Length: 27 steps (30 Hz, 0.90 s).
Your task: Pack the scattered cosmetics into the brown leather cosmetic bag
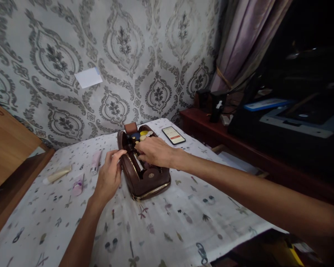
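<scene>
A dark brown zip bag (pixel 132 178) lies open on the patterned white cloth, with small bottles and yellow and blue round items inside. My left hand (pixel 111 172) pinches the bag's left edge between thumb and fingers. Reaching over the right side, my right hand (pixel 154 151) has its fingers down in the bag; their tips and whatever they touch are partly hidden. A silvery white tube (pixel 139 165) lies in the bag just below those fingers.
Left of the bag lie a pink tube (pixel 95 162), a cream tube (pixel 58 174) and a small pink-purple item (pixel 78 185). A phone (pixel 174 135) rests behind right. A red-brown desk (pixel 203 128) stands at the right, a wooden board (pixel 11 144) at the left.
</scene>
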Motion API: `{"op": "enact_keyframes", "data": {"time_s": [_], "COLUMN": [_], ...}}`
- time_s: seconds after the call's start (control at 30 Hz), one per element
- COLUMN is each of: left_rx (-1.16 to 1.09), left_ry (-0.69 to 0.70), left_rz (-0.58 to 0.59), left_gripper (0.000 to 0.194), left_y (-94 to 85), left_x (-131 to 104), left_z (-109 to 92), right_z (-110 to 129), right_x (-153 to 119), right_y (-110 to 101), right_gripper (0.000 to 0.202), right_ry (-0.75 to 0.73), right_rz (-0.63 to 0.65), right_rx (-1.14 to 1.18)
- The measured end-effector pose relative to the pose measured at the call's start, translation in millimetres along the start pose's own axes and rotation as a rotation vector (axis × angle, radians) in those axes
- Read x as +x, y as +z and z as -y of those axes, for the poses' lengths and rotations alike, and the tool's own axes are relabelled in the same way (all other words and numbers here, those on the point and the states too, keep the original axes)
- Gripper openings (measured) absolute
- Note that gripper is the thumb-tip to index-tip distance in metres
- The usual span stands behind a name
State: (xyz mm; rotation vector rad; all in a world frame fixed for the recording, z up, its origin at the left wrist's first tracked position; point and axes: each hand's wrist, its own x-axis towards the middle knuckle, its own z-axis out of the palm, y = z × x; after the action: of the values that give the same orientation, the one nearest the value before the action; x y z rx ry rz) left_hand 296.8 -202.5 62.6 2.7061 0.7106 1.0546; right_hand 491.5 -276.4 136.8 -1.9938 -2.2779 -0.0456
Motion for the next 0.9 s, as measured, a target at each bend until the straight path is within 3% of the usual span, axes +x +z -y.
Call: {"op": "enact_keyframes", "data": {"time_s": [0.23,0.4,0.57,0.73,0.9], "left_rx": [-0.001,-0.010,-0.016,-0.030,-0.024], "left_ry": [-0.018,-0.015,-0.019,-0.015,-0.038], "left_rz": [-0.003,-0.002,0.011,0.032,0.055], "left_gripper": [0.045,0.048,0.048,0.049,0.045], "left_y": [0.3,0.0,0.5,1.9,1.5], "left_x": [0.0,0.2,-0.1,-2.5,-4.2], "left_z": [-1.4,-1.9,-1.8,0.5,0.5], "right_z": [-2.1,-8.3,-3.2,10.2,30.5], "right_x": [-3.6,-8.9,-31.1,-59.1,-76.4], "right_y": [-5.2,-1.0,1.6,21.6,57.6], "right_gripper": [0.017,0.015,0.016,0.027,0.026], "right_ry": [0.030,0.060,0.105,-0.015,-0.239], "right_rz": [-0.039,-0.271,-0.475,-0.598,-0.610], "right_rx": [0.065,0.253,0.551,0.738,0.662]}}
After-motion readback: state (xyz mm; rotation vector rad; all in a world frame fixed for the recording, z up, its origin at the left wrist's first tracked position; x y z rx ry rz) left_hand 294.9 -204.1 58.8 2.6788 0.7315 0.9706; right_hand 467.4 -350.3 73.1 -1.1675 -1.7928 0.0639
